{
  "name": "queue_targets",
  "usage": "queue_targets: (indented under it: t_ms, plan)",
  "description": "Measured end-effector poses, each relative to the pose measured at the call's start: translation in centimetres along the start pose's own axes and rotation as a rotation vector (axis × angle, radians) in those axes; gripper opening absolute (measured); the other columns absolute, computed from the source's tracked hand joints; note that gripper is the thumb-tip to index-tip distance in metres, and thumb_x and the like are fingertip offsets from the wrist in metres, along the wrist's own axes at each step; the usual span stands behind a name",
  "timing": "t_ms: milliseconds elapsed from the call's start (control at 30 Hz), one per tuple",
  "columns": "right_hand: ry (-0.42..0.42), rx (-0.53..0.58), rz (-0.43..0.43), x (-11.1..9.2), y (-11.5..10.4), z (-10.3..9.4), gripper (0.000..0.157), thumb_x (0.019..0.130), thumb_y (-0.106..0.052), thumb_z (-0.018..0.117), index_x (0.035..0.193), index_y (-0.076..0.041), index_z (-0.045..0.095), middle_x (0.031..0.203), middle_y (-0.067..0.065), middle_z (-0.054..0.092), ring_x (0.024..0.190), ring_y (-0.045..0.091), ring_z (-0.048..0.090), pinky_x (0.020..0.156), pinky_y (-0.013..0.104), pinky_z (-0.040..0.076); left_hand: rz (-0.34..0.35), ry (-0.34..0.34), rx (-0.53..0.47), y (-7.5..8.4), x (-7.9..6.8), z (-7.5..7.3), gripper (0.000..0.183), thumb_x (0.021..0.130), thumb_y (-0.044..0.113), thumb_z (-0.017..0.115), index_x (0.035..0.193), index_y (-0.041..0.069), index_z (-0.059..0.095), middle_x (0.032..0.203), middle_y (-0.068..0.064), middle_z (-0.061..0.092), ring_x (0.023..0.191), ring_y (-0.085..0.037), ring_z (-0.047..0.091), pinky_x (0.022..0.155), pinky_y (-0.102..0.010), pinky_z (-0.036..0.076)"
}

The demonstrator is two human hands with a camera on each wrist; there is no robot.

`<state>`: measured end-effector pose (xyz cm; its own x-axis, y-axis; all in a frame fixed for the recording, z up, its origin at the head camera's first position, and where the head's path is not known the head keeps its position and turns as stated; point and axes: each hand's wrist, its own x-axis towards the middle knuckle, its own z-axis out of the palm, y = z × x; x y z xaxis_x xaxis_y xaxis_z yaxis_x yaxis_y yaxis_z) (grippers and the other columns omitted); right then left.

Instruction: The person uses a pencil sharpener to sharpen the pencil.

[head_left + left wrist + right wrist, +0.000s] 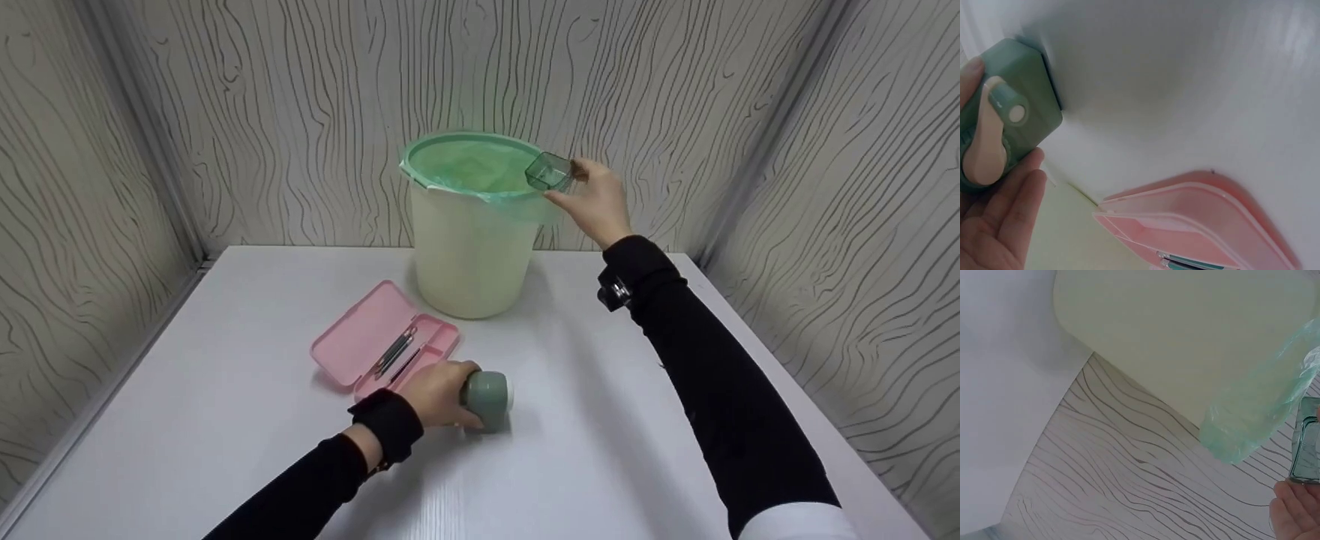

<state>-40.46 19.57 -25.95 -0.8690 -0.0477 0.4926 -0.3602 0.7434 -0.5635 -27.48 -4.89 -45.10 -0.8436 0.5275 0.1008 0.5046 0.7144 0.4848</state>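
My left hand grips a green crank pencil sharpener low over the white table. Its pale pink handle with a green knob shows in the left wrist view. My right hand pinches a small clear green shavings drawer between thumb and fingers, at the right rim of a tall pale bin. Tilted toward the bin, the drawer shows its hollow side in the head view. A thin green bag lines the bin and hangs over its rim.
An open pink pencil case lies left of the bin, close by my left hand. Several dark green pencils sit inside it. Wood-patterned panels enclose the white table at the back and both sides.
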Motion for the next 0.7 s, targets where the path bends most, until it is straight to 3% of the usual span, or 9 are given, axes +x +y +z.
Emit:
queue_targets:
  t_ms: [200,400,700]
  plan:
    - [-0.052,0.118,-0.025,-2.9,0.8,-0.3,0.063,0.088,-0.019,0.082,0.14,0.003,0.055,0.137,0.022,0.064,0.131,0.035,0.06,0.119,0.045,0.041,-0.003,0.005,0.007,0.1,0.0,0.1,0.061,0.072,0.027,0.094,0.122,0.005,0.066,0.116,-0.011,0.075,0.104,-0.024,0.071,0.096,-0.042,0.058]
    - [-0.131,0.163,-0.041,-6.8,1.9,-0.3,0.066,0.088,-0.016,0.081,0.143,0.005,0.053,0.139,0.025,0.062,0.133,0.038,0.059,0.118,0.045,0.042,0.004,0.013,0.001,0.0,0.1,0.2,0.061,0.072,0.026,0.094,0.123,0.006,0.066,0.116,-0.011,0.075,0.103,-0.023,0.072,0.096,-0.042,0.058]
    - [-0.303,0.194,0.003,-12.9,5.0,0.7,0.065,0.085,-0.015,0.084,0.14,0.005,0.056,0.136,0.024,0.065,0.129,0.037,0.063,0.112,0.047,0.049,0.006,0.007,-0.002,0.1,0.1,0.0,0.06,0.073,0.024,0.094,0.122,0.004,0.067,0.115,-0.011,0.075,0.103,-0.024,0.072,0.096,-0.042,0.058]
